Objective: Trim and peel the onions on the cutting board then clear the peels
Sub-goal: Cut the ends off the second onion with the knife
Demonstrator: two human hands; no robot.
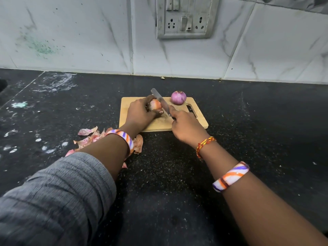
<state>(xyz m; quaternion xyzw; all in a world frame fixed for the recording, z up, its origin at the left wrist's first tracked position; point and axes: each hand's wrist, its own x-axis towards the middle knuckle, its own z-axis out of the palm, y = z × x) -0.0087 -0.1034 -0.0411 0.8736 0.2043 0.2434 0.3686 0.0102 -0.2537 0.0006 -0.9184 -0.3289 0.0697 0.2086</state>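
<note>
A wooden cutting board [198, 121] lies on the black counter. My left hand [140, 114] grips an onion [155, 104] with its papery skin on, pressed down on the board. My right hand [186, 126] holds a knife [160, 101], its blade slanting up and away against the right side of that onion. A second, purple peeled onion [178, 97] sits alone at the board's far edge. A heap of pink onion peels [88, 137] lies on the counter left of the board, partly hidden under my left forearm.
The black speckled counter [248, 139] runs back to a white tiled wall with a switch and socket plate [185, 18]. White smears and specks mark the counter at the left.
</note>
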